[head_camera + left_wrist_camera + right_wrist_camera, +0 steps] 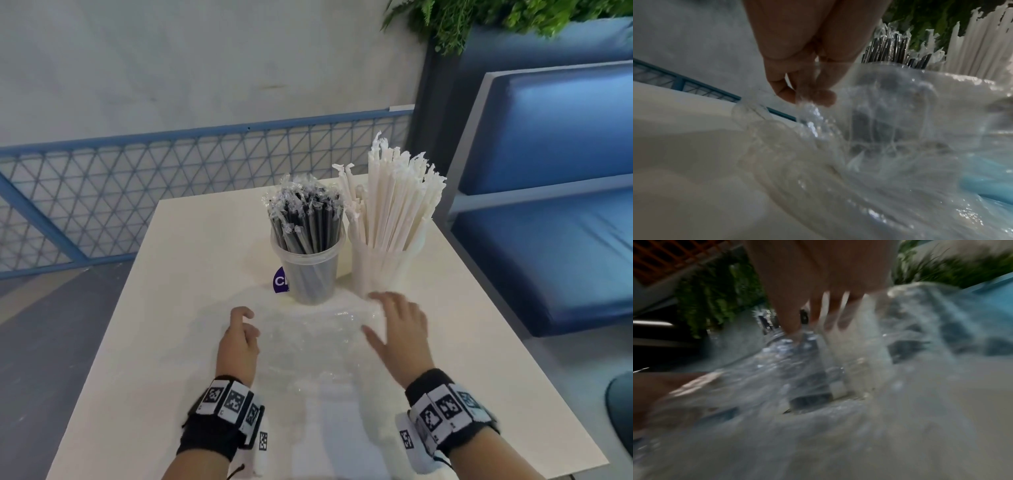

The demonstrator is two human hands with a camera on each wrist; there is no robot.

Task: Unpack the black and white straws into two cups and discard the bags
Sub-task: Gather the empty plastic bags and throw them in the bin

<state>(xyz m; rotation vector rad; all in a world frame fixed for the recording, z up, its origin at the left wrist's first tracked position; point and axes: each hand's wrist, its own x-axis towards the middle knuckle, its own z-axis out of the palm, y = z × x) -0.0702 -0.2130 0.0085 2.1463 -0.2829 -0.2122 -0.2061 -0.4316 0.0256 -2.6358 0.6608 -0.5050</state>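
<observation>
Centre frame on white table (pixel 178 260): black straws (pixel 305 219) and white straws (pixel 394 202) upright in two clear cups, crumpled clear bags (pixel 308 346) below, left hand (pixel 239 339) pinching their edge, right hand (pixel 400 329) spread flat.

Two straw-filled cups (pixel 310 270) side by side blocking the table's (pixel 144 342) far middle, bare tabletop left, clear bag (pixel 308 342) spread across the near centre

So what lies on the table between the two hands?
In the head view, crumpled clear plastic bag spans the stretch between the left hand and right hand. The left wrist view shows the left fingers pinching it.
</observation>
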